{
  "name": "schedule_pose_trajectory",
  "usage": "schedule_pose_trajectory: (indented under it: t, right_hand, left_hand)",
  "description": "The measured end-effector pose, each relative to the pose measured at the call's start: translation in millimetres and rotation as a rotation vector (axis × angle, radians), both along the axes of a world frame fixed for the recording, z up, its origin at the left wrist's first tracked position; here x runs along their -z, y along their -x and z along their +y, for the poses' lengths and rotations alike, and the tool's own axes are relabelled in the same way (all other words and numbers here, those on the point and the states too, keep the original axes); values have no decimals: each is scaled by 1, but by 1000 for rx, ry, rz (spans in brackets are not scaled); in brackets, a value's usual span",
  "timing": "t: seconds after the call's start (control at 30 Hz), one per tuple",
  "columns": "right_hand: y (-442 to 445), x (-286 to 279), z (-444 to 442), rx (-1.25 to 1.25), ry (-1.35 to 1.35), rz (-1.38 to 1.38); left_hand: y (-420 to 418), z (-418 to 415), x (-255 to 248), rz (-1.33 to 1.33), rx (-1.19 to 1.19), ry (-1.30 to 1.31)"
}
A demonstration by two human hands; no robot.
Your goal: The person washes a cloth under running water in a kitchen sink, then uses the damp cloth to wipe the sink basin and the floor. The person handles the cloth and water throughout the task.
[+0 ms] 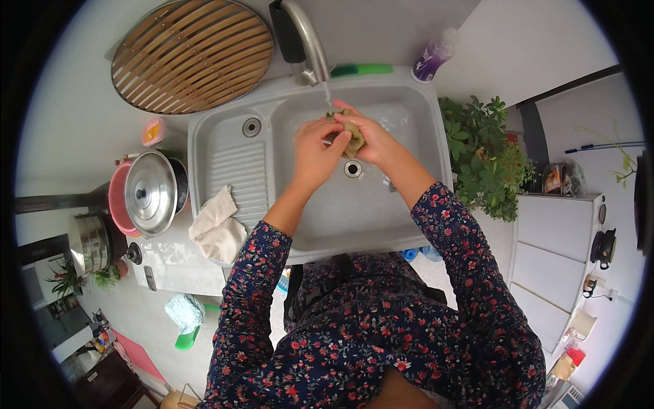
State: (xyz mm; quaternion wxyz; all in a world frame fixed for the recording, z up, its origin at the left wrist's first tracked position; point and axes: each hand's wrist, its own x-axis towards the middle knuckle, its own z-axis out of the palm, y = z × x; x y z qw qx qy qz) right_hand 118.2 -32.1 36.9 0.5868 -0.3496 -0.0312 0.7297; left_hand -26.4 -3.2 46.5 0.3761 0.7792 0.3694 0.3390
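Observation:
A crumpled olive-green cloth (353, 139) is held between my two hands over the right basin of a grey double sink (357, 220). My right hand (375, 138) grips the cloth from its right side, one finger reaching up towards the tap. On the cloth's left is my left hand (318, 151), its thumb and fingers against the fabric; part of this hand looks blurred. Water runs from the metal tap (312, 41) just above the cloth. Below the hands lies the round drain (352, 168). How far the cloth is folded inside my hands is hidden.
A beige cloth (218, 227) drapes over the left basin's ribbed board. Behind the sink are a round slatted wooden rack (191, 56), a green brush (363, 69) and a purple bottle (434, 56). A lidded pot (150, 193) stands left; leafy plants (475, 148) grow right.

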Motion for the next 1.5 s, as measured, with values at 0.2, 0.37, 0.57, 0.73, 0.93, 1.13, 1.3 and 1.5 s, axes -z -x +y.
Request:
schedule_pose_trajectory:
  t: [0.2, 0.37, 0.57, 0.73, 0.93, 1.13, 1.3, 1.5]
  right_hand:
    - [1, 0, 12, -54, -18, -94]
    - [6, -13, 41, -26, -27, 13]
    - [1, -50, 55, 22, -93, 124]
    - [23, -37, 39, -105, -130, -187]
    - [89, -14, -5, -307, 12, -316]
    - [131, 13, -32, -308, 175, -519]
    - [120, 27, -42, -223, 164, -714]
    - [93, 41, -33, -125, 151, -896]
  left_hand:
    - [31, 2, 22, -360, -449, 528]
    - [56, -11, 44, -359, -445, 613]
    - [85, -29, 48, -350, -516, 723]
    - [99, -42, 56, -390, -547, 788]
    - [133, -45, 73, -408, -645, 824]
    - [143, -43, 68, -420, -696, 808]
    - [143, -44, 69, -397, -696, 804]
    - [140, -47, 76, -369, -684, 824]
